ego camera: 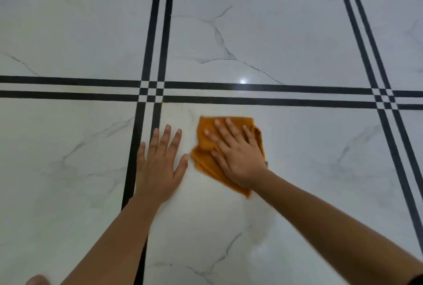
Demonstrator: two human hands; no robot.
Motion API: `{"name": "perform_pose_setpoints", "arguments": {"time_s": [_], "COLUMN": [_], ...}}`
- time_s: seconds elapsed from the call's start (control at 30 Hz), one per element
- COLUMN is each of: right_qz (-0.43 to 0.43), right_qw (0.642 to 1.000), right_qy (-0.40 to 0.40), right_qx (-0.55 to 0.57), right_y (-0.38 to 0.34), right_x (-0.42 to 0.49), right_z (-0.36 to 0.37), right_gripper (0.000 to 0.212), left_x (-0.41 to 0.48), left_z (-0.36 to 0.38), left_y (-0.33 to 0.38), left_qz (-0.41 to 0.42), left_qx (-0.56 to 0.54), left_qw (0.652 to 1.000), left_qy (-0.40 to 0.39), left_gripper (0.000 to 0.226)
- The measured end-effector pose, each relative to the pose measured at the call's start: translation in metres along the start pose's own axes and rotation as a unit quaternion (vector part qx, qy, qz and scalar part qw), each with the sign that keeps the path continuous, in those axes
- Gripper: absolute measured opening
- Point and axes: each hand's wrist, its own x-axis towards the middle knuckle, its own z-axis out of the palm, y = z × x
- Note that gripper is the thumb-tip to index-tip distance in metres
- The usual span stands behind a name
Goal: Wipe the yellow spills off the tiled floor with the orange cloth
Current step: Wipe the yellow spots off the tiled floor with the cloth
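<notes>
The orange cloth (206, 163) lies folded on the white marble-look tiled floor (286, 33), just below a pair of black grout stripes. My right hand (235, 154) presses flat on top of the cloth with fingers spread, covering its middle. My left hand (160, 163) rests palm-down on the bare tile just left of the cloth, fingers apart, holding nothing. A faint yellowish smear (180, 107) shows on the tile near the stripe crossing, above and left of the cloth. Another pale yellow tinge (68, 1) sits on the far left tile.
Double black stripes (263, 94) cross the floor horizontally, with vertical pairs at the left (158, 33) and right (366, 44). A bright light reflection (242, 81) glints on the tile. A toe or knee (37, 280) shows at the bottom left edge.
</notes>
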Motion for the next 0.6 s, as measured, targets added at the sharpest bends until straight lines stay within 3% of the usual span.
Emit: {"name": "perform_pose_setpoints", "arguments": {"time_s": [0.07, 0.1, 0.17, 0.23, 0.27, 0.37, 0.43, 0.47, 0.57, 0.6], "right_qz": [-0.068, -0.03, 0.128, 0.226, 0.21, 0.005, -0.084, -0.069, 0.114, 0.123], "right_qw": [0.997, 0.998, 0.992, 0.973, 0.977, 1.0, 0.996, 0.997, 0.993, 0.991], "right_qy": [0.002, -0.002, 0.01, 0.042, 0.048, -0.019, -0.033, -0.017, -0.003, 0.001], "right_qx": [-0.038, -0.057, -0.016, 0.004, 0.004, 0.012, -0.014, -0.012, 0.033, 0.045], "right_y": [0.036, 0.057, 0.077, 0.047, 0.022, -0.044, -0.037, -0.029, -0.04, -0.061], "right_x": [-0.019, -0.014, -0.003, -0.005, -0.018, -0.069, -0.054, -0.033, 0.01, 0.009], "right_z": [-0.007, -0.012, -0.02, -0.007, 0.002, 0.022, 0.018, 0.014, 0.007, 0.012], "right_gripper": [0.054, 0.057, 0.058, 0.058, 0.058, 0.054, 0.052, 0.054, 0.056, 0.055], "left_x": [-0.005, -0.009, -0.026, -0.047, -0.058, -0.092, -0.108, -0.112, -0.119, -0.12], "left_z": [0.002, 0.003, 0.002, -0.001, -0.003, -0.01, -0.012, -0.012, -0.012, -0.012], "left_y": [0.01, 0.014, 0.018, 0.012, 0.011, -0.001, -0.011, -0.016, -0.033, -0.038], "left_qz": [-0.006, -0.011, -0.028, -0.055, -0.069, -0.106, -0.121, -0.119, -0.143, -0.162], "left_qx": [0.0, 0.0, -0.004, -0.004, -0.003, 0.003, 0.0, 0.005, 0.004, -0.002], "left_qw": [1.0, 1.0, 0.999, 0.998, 0.997, 0.994, 0.991, 0.991, 0.988, 0.985], "left_qy": [-0.006, -0.008, -0.016, -0.014, -0.016, -0.039, -0.049, -0.054, -0.056, -0.051], "left_gripper": [0.061, 0.061, 0.062, 0.063, 0.062, 0.062, 0.062, 0.062, 0.064, 0.065]}}
